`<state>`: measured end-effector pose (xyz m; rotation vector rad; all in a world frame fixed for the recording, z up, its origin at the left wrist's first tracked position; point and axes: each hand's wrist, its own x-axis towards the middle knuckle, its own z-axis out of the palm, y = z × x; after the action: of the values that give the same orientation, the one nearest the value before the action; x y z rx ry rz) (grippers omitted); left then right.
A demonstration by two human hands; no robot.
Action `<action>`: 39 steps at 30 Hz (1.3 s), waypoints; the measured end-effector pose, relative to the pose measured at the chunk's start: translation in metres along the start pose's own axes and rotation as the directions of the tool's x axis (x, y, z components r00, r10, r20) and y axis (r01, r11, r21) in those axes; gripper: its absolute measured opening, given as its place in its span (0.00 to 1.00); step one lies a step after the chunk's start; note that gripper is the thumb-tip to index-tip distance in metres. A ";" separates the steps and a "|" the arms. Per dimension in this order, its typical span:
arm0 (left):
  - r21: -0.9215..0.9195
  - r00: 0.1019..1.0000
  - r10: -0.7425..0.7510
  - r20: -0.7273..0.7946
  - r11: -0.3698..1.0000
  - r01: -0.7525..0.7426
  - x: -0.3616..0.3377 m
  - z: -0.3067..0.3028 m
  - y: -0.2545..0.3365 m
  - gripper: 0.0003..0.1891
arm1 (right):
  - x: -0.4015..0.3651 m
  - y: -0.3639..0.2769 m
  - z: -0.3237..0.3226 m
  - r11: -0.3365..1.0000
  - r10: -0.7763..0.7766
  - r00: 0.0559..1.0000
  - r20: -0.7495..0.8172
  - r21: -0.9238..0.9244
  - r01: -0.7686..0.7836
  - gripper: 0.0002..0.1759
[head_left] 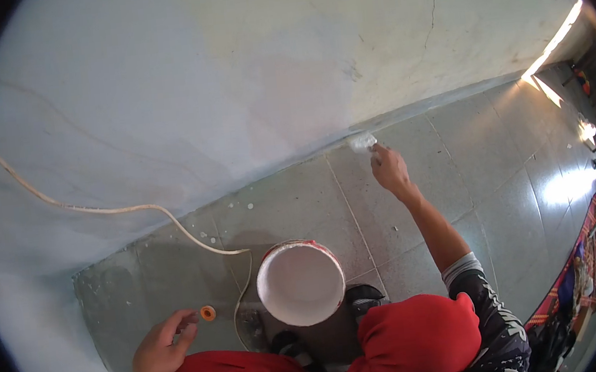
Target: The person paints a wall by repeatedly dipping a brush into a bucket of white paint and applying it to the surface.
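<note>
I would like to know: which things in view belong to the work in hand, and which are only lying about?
Seemingly part of the work:
white brush-like tool, in the right hand
bucket, white inside

Apparently just lying about:
pale cord
red patterned cloth
orange ring, near the left hand; its use is unclear

Two hands show, one left hand (166, 348) and one right hand (389, 168), along with two red trouser legs (420, 332), one bucket (298, 259), one whitish tool (362, 142), one orange ring (208, 313), one pale cable (149, 207), one long wall crack (433, 9) and several white floor spots (250, 206) (too small to count surely).
</note>
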<state>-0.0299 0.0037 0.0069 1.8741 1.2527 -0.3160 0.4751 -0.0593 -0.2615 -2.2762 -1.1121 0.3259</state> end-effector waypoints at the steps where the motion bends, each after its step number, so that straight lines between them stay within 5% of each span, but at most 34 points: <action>1: 0.002 1.000 -0.001 -0.006 1.000 0.001 0.000 0.000 0.001 0.16 | 0.005 -0.008 -0.008 0.999 -0.022 0.998 -0.052 0.046 0.024 0.17; 8: 0.010 1.000 0.020 0.008 1.000 -0.020 0.000 -0.001 0.001 0.16 | -0.011 -0.081 -0.100 0.969 -0.075 0.980 -0.183 0.219 0.115 0.16; 11: 0.019 1.000 0.006 0.008 1.000 -0.006 0.003 -0.003 0.003 0.16 | -0.016 -0.097 -0.110 0.965 -0.152 0.910 -0.385 0.142 0.221 0.16; 13: -0.005 0.999 0.028 0.021 1.000 -0.028 0.001 -0.003 0.004 0.16 | -0.008 -0.095 -0.098 0.917 -0.342 0.776 -0.530 -0.006 0.400 0.17; 19: 0.014 1.000 0.011 0.004 1.000 -0.011 -0.006 -0.001 0.003 0.17 | -0.007 0.005 0.025 0.935 -0.346 0.877 -0.333 -0.041 0.353 0.18; 21: 0.014 1.000 0.011 -0.002 1.000 -0.011 -0.008 -0.002 0.001 0.17 | -0.016 0.023 0.034 0.981 -0.183 0.978 -0.096 -0.082 0.176 0.20; 24: 0.005 1.000 -0.001 -0.009 1.000 0.001 -0.011 -0.003 0.000 0.17 | -0.012 0.020 0.023 0.995 -0.067 0.998 0.006 -0.074 0.068 0.19; 30: -0.003 1.000 0.000 -0.006 1.000 0.000 -0.010 -0.003 -0.001 0.17 | -0.004 -0.086 -0.083 0.997 -0.019 0.982 -0.186 0.065 0.032 0.17; 32: -0.026 1.000 0.020 0.006 0.999 -0.020 -0.005 0.000 -0.002 0.17 | -0.010 -0.101 -0.100 0.957 -0.160 0.844 -0.512 0.129 0.259 0.15; 36: 0.016 1.000 0.013 -0.003 1.000 -0.013 -0.002 0.000 0.005 0.17 | -0.006 -0.116 -0.107 0.915 -0.203 0.769 -0.606 0.163 0.370 0.14; 39: 0.005 0.999 0.040 -0.008 0.999 -0.040 -0.006 -0.003 0.006 0.17 | 0.000 -0.069 -0.047 0.932 -0.282 0.842 -0.459 0.078 0.354 0.15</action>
<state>-0.0284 0.0008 0.0154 1.9035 1.2192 -0.2900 0.4521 -0.0447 -0.1823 -1.8487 -1.1454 -0.2238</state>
